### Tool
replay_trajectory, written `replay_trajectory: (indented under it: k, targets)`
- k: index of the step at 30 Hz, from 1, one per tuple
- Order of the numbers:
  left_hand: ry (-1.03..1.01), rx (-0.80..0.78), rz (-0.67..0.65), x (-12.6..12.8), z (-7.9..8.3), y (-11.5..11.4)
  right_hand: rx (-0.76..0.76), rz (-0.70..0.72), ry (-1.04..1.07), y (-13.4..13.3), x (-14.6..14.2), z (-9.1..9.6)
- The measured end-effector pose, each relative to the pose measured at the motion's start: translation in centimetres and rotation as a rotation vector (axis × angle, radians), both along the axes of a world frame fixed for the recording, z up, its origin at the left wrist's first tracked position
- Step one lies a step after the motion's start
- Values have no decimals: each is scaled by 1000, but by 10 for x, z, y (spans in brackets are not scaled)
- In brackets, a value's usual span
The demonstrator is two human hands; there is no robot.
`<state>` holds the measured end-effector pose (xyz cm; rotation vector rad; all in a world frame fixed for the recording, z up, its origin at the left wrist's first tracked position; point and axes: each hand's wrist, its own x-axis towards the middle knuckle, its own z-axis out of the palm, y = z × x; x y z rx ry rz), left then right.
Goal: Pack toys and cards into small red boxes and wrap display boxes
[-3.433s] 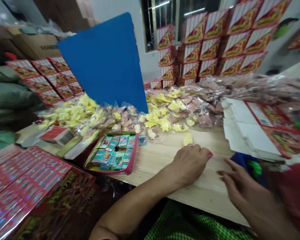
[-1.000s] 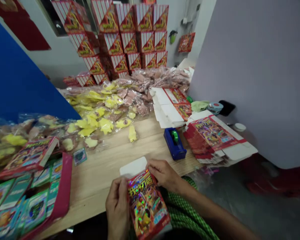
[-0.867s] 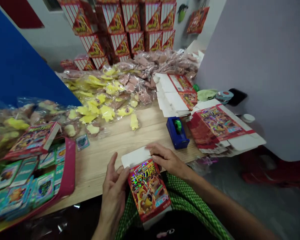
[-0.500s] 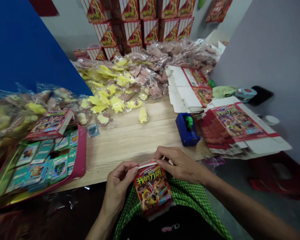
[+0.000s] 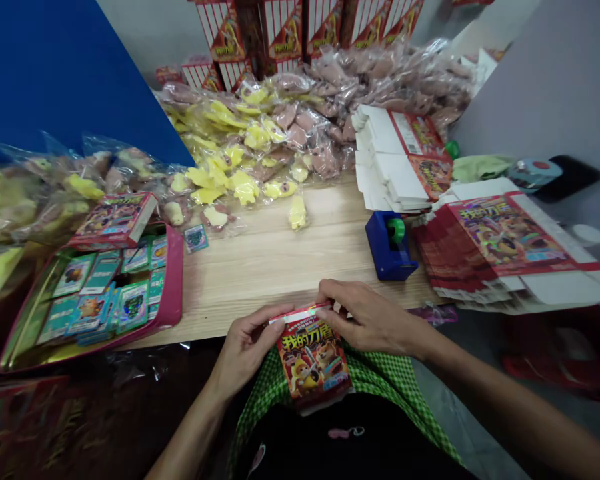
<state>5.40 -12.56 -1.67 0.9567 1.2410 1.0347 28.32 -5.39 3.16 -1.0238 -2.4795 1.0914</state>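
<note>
A small red printed cardboard box (image 5: 314, 363) rests against my lap at the table's front edge, its picture side facing up. My left hand (image 5: 247, 347) pinches the box's upper left corner between thumb and fingers. At the upper right corner, my right hand (image 5: 357, 317) grips the same end, thumb on the front and fingers curled behind. Both hands are close together along the white-edged top flap. Beneath the box lies a green checked cloth (image 5: 380, 377) over my lap. The back of the box is hidden.
A blue tape dispenser (image 5: 390, 247) stands right of centre, beside stacked flat red cartons (image 5: 510, 233) and white folded cartons (image 5: 393, 160). Left is a pink-rimmed tin (image 5: 175, 280) of cards with a red box (image 5: 115, 220) on it. Bagged yellow toys (image 5: 245, 187) pile up behind.
The view has tilted downward and shifted left, so table things appear higher and further right. Both hands still hold the box; my fingers have moved slightly along its top edge.
</note>
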Motion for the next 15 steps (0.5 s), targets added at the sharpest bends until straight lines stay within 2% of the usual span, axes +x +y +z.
replay_trajectory:
  k: [3,7,10,12,15]
  targets:
    - [56,33,-32,-3,-3,1,44,25,25,-3,2,-5]
    - [-9,-22,-27,-2,-4,8,14,5,101,-4,3,-6]
    - [-7,-5,-104,-2,-1,13,3,-12,103,-4,6,-5]
    - [52,60,-183,-5,2,13,30,16,73,-6,9,-6]
    - [229,242,-334,-12,1,11,50,83,39,-11,14,-14]
